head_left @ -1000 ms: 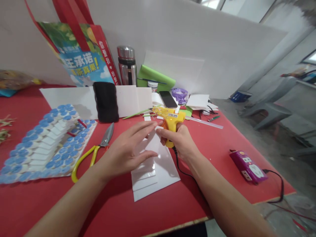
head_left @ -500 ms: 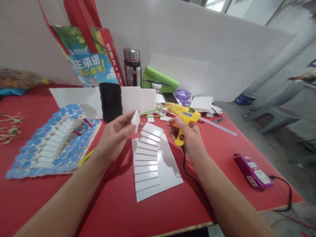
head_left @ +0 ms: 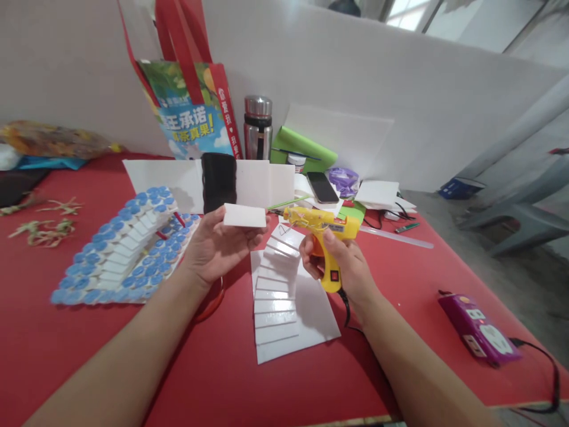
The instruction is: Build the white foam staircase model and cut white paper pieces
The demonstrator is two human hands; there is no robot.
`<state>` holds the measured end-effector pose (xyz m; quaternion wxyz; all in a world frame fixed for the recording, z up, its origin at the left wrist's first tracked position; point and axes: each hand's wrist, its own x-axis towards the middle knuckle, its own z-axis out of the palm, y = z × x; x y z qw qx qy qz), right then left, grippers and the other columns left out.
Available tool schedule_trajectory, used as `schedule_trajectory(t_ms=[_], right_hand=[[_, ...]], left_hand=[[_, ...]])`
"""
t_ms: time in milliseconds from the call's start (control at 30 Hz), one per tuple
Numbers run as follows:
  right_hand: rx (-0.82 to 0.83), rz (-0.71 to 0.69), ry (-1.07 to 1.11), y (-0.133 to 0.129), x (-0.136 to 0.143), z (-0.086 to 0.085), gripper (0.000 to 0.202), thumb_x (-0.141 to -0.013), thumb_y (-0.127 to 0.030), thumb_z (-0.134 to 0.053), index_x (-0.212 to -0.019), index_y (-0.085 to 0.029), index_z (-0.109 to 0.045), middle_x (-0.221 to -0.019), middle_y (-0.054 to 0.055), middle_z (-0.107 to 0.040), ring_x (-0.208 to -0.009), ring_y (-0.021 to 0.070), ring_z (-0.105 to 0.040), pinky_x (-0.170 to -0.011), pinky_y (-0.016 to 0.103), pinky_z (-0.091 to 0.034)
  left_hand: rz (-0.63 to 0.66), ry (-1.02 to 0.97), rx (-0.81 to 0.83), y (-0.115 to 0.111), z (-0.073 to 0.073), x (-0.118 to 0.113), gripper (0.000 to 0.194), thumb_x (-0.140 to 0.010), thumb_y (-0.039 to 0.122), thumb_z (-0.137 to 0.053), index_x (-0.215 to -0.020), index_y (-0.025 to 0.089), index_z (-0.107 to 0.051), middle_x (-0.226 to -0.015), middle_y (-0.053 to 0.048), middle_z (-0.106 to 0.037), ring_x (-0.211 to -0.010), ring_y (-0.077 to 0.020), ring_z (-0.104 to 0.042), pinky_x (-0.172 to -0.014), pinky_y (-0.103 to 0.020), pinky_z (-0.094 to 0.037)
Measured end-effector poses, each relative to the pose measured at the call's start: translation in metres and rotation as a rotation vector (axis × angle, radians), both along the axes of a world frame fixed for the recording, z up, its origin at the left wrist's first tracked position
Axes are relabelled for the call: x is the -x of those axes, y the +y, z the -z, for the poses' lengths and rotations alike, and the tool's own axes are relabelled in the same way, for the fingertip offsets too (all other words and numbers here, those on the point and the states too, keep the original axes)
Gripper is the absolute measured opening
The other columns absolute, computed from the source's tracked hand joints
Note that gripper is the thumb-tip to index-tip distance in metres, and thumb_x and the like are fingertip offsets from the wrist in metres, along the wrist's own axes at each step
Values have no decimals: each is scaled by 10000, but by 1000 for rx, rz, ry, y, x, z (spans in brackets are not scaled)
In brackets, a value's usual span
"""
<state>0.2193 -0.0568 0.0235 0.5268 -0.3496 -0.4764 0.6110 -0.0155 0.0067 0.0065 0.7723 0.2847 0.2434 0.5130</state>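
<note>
Left hand (head_left: 217, 252) fingers held white piece (head_left: 244, 217), right hand (head_left: 351, 261) fingers gripped glue gun (head_left: 348, 228), whose close nozzle (head_left: 287, 212) (blurry, maybe hot) risked burns.

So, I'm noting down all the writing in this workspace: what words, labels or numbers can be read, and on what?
"王承诺": front of the colourful shopping bag with red handles, with more before it unclear.
"真果!": same front, lower line; its start is unclear.
"你爱我" and "我爱": the bag's red side; the end is hidden.
Too small or blurred: labels on the yellow glue gun, purple power socket block and small white jar.
</note>
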Motion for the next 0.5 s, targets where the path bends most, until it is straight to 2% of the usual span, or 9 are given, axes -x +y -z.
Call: schedule_trajectory(t_ms=[167,367,500], right_hand=[[-37,-1,-24,-1,2,0,463,-915,-635,-679,-772,-195,-667,-686,13,-614,-504,109,-507,-472,263,-371],[-124,-63,-53,-7,7,1,462,-968,-617,-616,-769,-202,-654,-682,8,-601,-535,119,-519,-503,276,-388],[-144,-69,-72,-11,10,3,470,-977,-623,-596,-755,-211,-637,-673,7,-582,-547,129,-505,-513,285,-386]], left_hand=[[-32,23,-58,1,6,2,472,-764,464,-813,-1098,131,-782,-1098,-157,-811,-1034,-319,-764,-848,-357,-624],[8,84,-105,0,11,-1,500,-754,511,-874,-1082,142,-802,-1086,-137,-820,-1024,-283,-776,-910,-331,-623],[38,131,-174,-4,8,-5,481,-768,529,-868,-1063,152,-816,-1130,-140,-810,-1025,-289,-769,-934,-367,-622]])
